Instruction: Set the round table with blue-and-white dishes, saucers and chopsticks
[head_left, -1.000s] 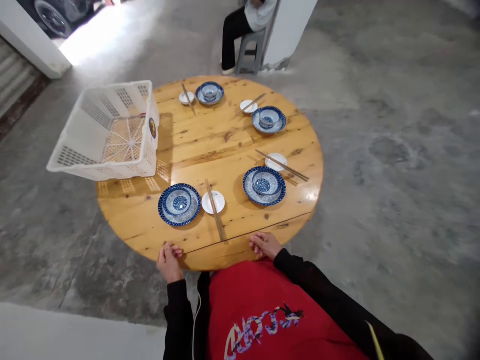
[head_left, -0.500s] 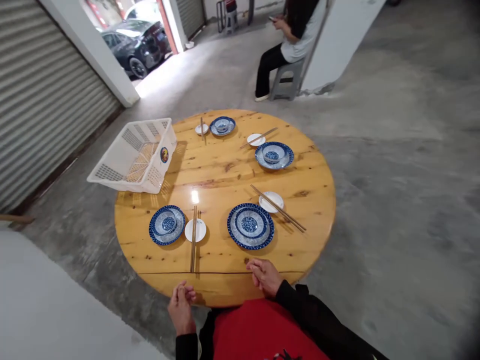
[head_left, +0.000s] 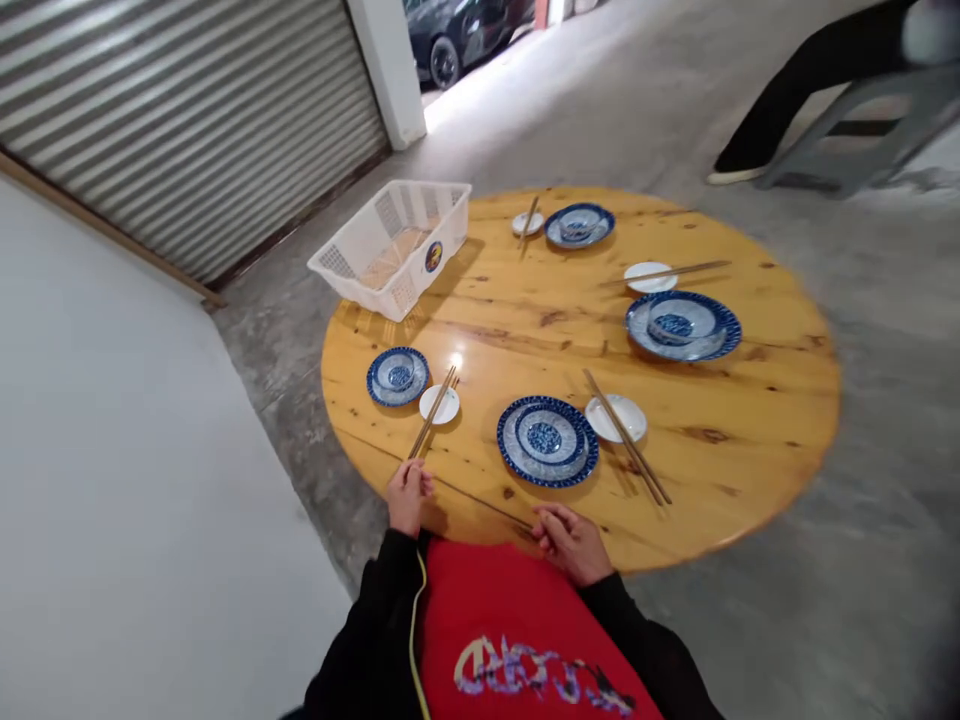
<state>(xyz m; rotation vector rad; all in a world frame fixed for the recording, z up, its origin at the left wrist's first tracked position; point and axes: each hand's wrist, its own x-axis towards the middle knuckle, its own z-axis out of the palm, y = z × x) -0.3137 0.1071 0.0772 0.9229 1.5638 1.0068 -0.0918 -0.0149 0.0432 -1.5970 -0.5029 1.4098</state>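
My left hand point(head_left: 409, 494) is closed at the near ends of a pair of brown chopsticks point(head_left: 433, 412), covering their tips. The chopsticks lie across a small white dish point(head_left: 445, 405). Beside that dish is a blue-patterned plate point(head_left: 376, 395) with a bowl point(head_left: 396, 372) on it. At the table's near edge, my right hand point(head_left: 571, 542) has its fingers curled together, with nothing visible in them. Just beyond it sits another blue-rimmed plate point(head_left: 510, 458) carrying a bowl point(head_left: 544, 437). To its right, chopsticks point(head_left: 634, 449) rest over a white dish point(head_left: 628, 412).
Two more settings of plate point(head_left: 720, 345), bowl, dish and chopsticks stand on the far side of the round wooden table point(head_left: 480, 290). A white plastic basket point(head_left: 409, 285) is at the far left edge. Beyond, a person's leg point(head_left: 780, 95) shows beside a grey stool point(head_left: 847, 140).
The view has turned left and tilted, so the table appears further right. My left hand has come forward to the near ends of the left chopsticks. My right hand stays at the table edge.
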